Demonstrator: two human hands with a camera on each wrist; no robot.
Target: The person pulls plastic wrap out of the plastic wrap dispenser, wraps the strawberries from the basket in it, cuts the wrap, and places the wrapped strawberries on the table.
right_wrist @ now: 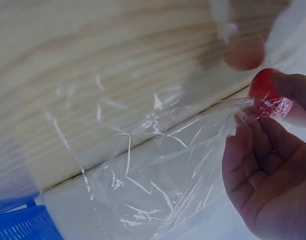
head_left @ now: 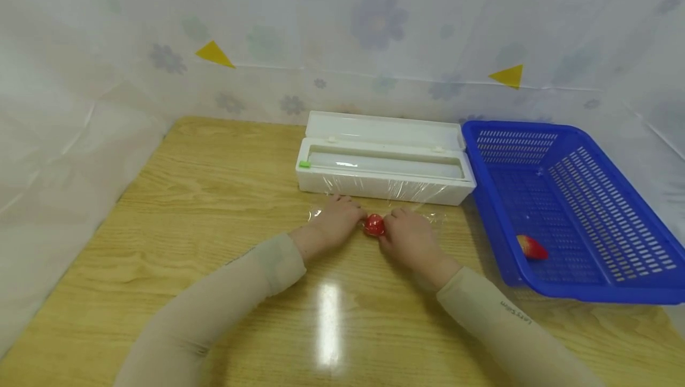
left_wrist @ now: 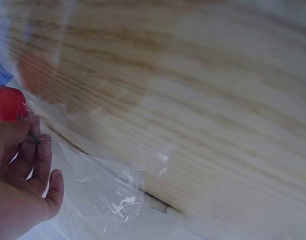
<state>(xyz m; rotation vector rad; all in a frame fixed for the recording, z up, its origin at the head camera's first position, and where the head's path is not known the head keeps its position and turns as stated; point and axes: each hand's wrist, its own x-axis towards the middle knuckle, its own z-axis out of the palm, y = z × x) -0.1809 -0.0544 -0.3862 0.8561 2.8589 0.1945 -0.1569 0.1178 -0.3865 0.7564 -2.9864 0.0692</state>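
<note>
Red fruit [head_left: 374, 225] sits btwn the two hands, just near of the white box [head_left: 374, 189] on the wood-grain table [head_left: 214, 197], w/ clear film [right_wrist: 157, 185] round at least part of it. Left hand [head_left: 336, 219] pinches at the fruit's left side, thumb & index by the green stalk [left_wrist: 34, 138], other fingers loosely bent. Right hand [head_left: 412, 238] pinches fruit & film from the right, thumb on the red skin, fingers curled below. Hands are apart from each other, fruit filling most of the gap. Film runs from the fruit to the box front, creased & shiny, loose bits out past both hands. Box is open: lid [head_left: 385, 131] tipped back on the far side, pale roll [head_left: 385, 167] inside, small green piece [head_left: 304, 164] at the left end of the front rim. Blue basket [head_left: 484, 226] is right of the box, v. close; can't tell if they touch. In it, near its left wall, a 2nd fruit [head_left: 532, 248], red w/ yellowish end. Both arms in light sleeves [head_left: 278, 262], right one w/ dark lettering. Far side: pale flowered sheet [head_left: 321, 18] w/ 2 yellow triangles [head_left: 215, 54], one left, one right.
</note>
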